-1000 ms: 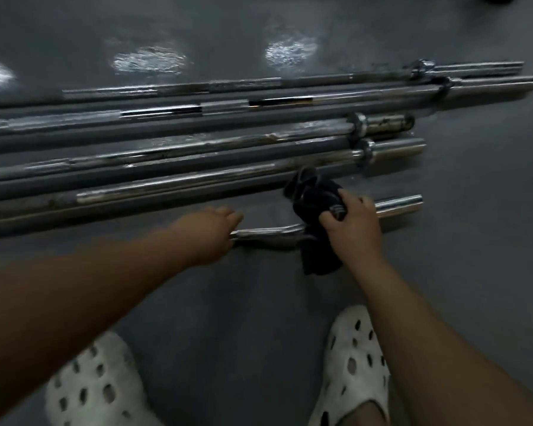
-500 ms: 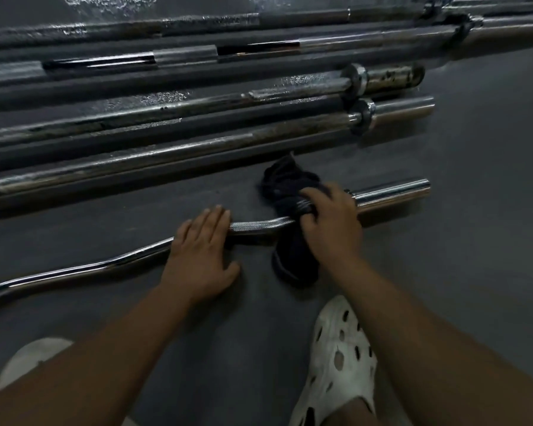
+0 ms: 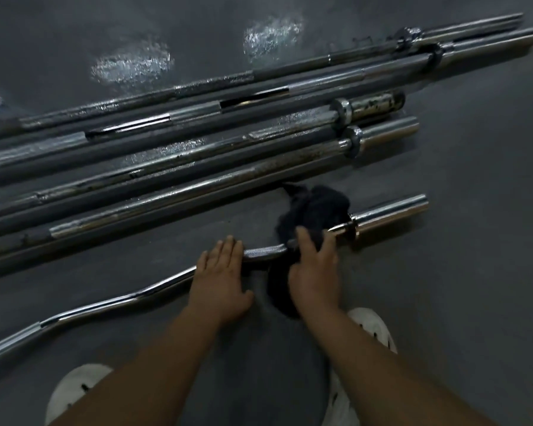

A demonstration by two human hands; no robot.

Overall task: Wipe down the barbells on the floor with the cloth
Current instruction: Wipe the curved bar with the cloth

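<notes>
Closest to you, your two white perforated clogs (image 3: 373, 327) stand on the dark grey floor (image 3: 474, 287). Just beyond them your left hand (image 3: 220, 281) lies flat with straight fingers and presses on the chrome curved barbell (image 3: 120, 299), which lies on the floor across your view. Just to its right, your right hand (image 3: 316, 272) curls its fingers over the dark crumpled cloth (image 3: 314, 207) and holds it around the same bar, near the shiny sleeve (image 3: 391, 212) at its right end. Part of the cloth lies on the floor beside your wrist. Farther away, four long straight steel barbells (image 3: 197, 189) lie side by side on the floor, some with rust spots. Behind them, pale light patches (image 3: 133, 66) shine on the floor.
</notes>
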